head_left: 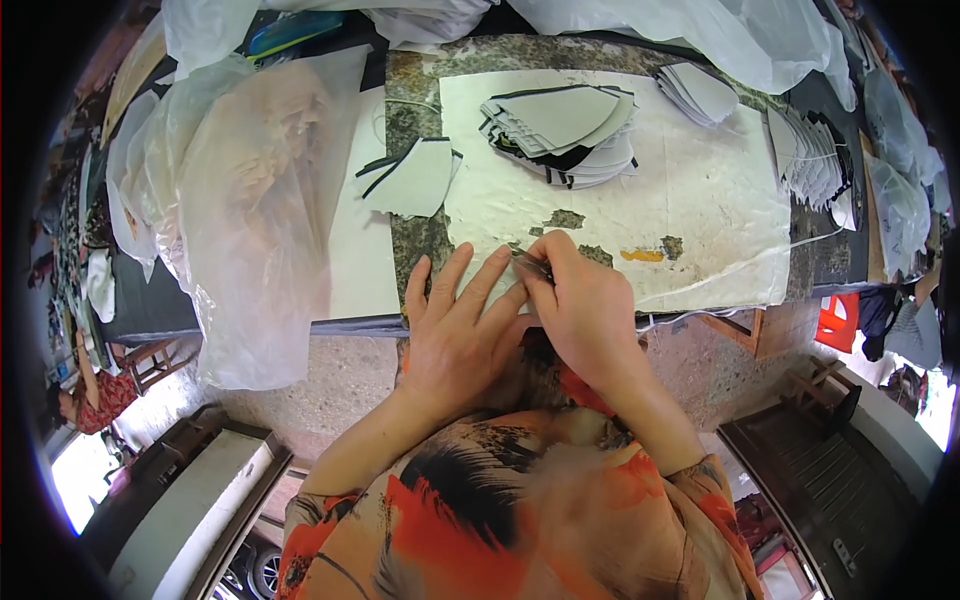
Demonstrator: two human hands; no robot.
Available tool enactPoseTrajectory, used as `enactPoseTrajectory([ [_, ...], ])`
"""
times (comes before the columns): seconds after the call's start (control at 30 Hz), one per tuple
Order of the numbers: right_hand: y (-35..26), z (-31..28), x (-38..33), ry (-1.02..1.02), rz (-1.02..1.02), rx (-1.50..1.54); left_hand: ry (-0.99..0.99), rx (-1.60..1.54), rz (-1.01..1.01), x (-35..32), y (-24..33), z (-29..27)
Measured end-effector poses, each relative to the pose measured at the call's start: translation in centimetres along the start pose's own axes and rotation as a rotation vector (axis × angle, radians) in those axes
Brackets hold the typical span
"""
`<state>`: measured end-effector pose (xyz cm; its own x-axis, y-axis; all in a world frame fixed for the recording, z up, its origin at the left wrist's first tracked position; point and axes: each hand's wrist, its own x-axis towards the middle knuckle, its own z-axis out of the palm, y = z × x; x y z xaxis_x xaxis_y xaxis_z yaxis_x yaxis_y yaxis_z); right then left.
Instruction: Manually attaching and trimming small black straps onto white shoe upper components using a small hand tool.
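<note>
At the near edge of the worktable, my left hand (455,325) lies with its fingers spread over a pale flat piece (512,298), mostly hidden beneath it. Close beside its fingertips, my right hand (592,305) is closed in a pinch on a slim dark tool (532,263); its exact kind is hidden by the fingers. Beyond the hands, a fanned stack of white curved cut pieces with black edges (565,115) rests on a worn white sheet (700,215). A smaller group of similar pieces (420,178) lies to the left.
Another stack of white pieces (697,95) sits at the far right, near a tied, fanned bundle (808,160). A large translucent plastic bag (255,200) covers the left side and hangs over the front edge. More plastic bags (690,40) line the back. A red stool (838,322) stands right.
</note>
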<state>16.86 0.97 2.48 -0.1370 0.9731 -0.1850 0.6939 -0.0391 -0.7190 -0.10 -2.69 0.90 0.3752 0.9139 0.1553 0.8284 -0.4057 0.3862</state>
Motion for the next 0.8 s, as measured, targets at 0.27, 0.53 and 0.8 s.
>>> enactPoseTrajectory([
  [0.27,0.9,-1.7,-0.2,-0.014,-0.001,-0.088,0.013,-0.011,-0.027,-0.1,-0.1,0.2],
  [0.53,1.3,-1.4,-0.3,0.017,-0.016,-0.037,-0.014,-0.002,-0.056,0.2,0.2,-0.3],
  [0.8,1.4,-1.4,-0.3,0.005,0.002,-0.044,-0.059,0.021,-0.053,0.4,0.6,-0.7],
])
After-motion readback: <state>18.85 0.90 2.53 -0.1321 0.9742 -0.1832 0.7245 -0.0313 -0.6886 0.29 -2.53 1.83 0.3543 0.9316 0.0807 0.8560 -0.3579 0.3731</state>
